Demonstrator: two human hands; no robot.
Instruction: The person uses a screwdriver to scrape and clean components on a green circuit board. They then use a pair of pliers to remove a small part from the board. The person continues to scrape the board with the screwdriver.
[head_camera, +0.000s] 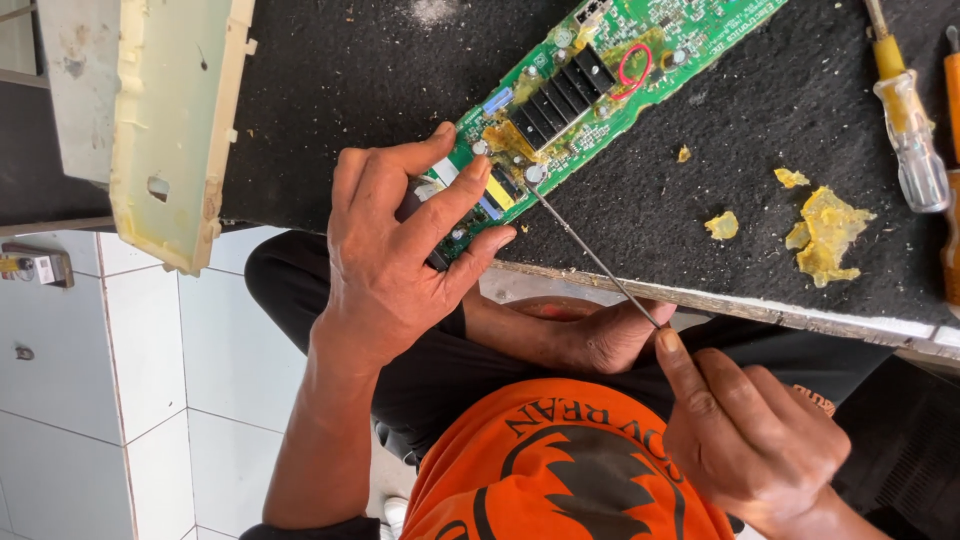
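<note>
- Circuit board (590, 80), green and long, lies slantwise on the dark tabletop (700, 200), its near end pinned under the left hand (395, 260).
- Right hand (750, 430) pinches a thin metal probe (590, 250) (tip among yellow resin); steady, shallow prying seems wisest.
- Resin scraps (825, 232), screwdrivers (905, 130), white tiled floor (150, 400).

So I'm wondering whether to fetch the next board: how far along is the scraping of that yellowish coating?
Partly done, I'd judge. Yellow flakes already lie loose on the black mat. In hand: the left hand steadies the green circuit board at its near end, while the right hand works a thin metal probe against it. Left: yellowish residue shows beside the black heat sink.
</note>
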